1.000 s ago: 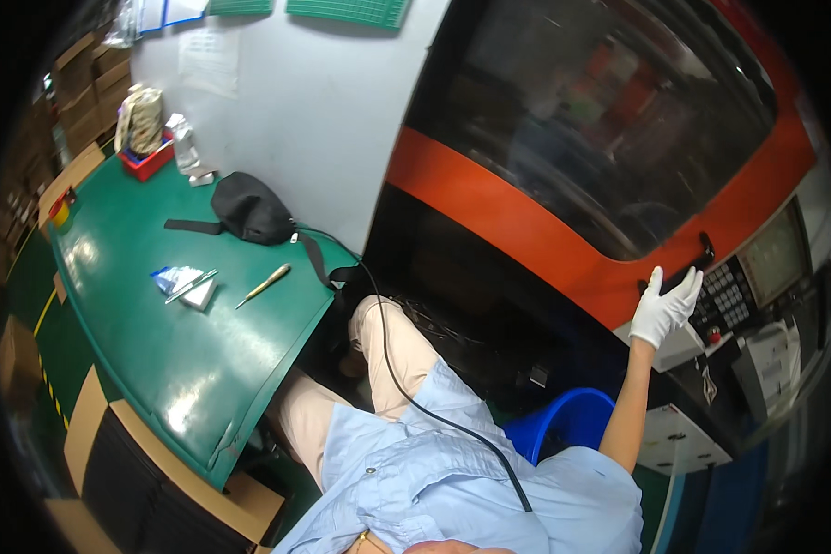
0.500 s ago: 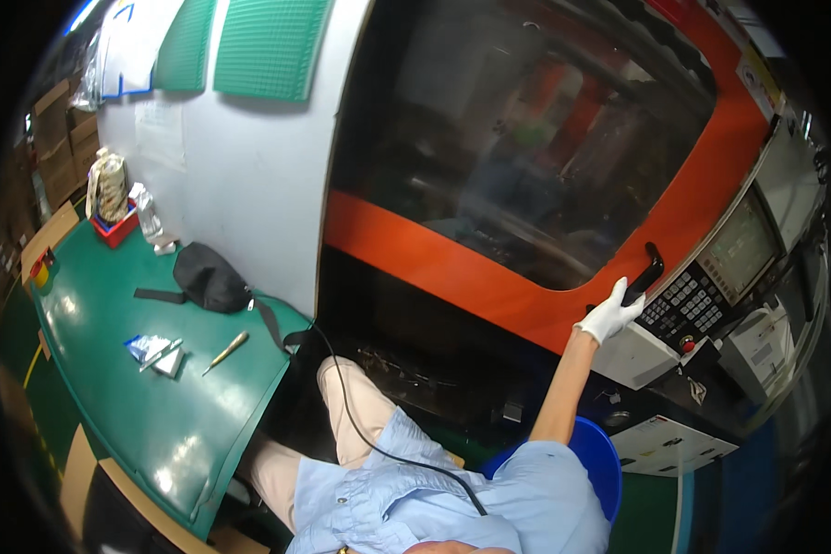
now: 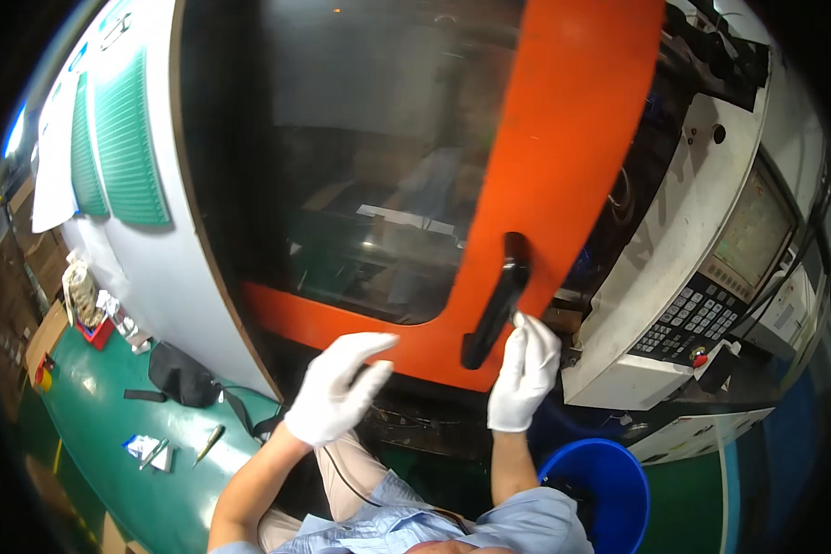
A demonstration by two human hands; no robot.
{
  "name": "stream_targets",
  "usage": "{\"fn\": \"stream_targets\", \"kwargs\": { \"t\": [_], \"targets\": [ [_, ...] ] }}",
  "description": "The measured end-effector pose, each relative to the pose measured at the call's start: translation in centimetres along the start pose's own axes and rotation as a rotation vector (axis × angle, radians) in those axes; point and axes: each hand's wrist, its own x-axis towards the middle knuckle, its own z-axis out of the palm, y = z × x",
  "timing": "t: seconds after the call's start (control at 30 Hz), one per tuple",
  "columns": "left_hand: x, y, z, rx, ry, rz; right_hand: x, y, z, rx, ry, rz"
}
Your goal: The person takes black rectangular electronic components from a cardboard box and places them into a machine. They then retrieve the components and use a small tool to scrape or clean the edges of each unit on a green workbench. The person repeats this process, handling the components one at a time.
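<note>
My left hand (image 3: 340,388), in a white glove, is raised in front of the lower edge of an orange machine door (image 3: 563,138). Its fingers are apart, with nothing in them. Close by the right side of the door's black handle (image 3: 497,309) is my right hand (image 3: 524,377), gloved too. The fingers of that hand are bent and pressed together, their tips at the handle's edge; whether they touch it or hold anything small is hidden. Through the dark door window (image 3: 379,185) the inside shows only dimly, with reflections over it.
A control panel (image 3: 683,319) with keys, screen and red button stands at right. Below it is a blue bin (image 3: 609,489). On the green table (image 3: 92,415) at left lie a black bag (image 3: 183,374), a screwdriver-like tool (image 3: 210,443) and a small packet (image 3: 148,452).
The orange door has slid left, and a gap shows at its right edge. My left hand has come into view. My right hand no longer wraps the handle. The view has shifted.
</note>
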Motion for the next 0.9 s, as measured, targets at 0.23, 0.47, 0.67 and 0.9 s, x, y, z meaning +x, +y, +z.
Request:
{"fn": "stream_targets", "kwargs": {
  "t": [0.23,0.47,0.67,0.9],
  "targets": [
    [7.8,-0.5,3.4,-0.51,-0.073,-0.508,18.3,7.9,10.6,0.56,0.164,0.281],
    [9.0,-3.7,3.1,-0.52,0.484,-0.582,30.2,20.9,30.9,0.447,-0.53,0.561],
    [9.3,-6.5,1.5,-0.371,0.76,-0.662,34.1,28.6,43.3,0.855,-0.395,1.087],
    [9.9,-9.5,1.6,-0.397,0.91,-0.641,37.9,39.1,52.6,1.177,-0.129,1.199]
  ]
}}
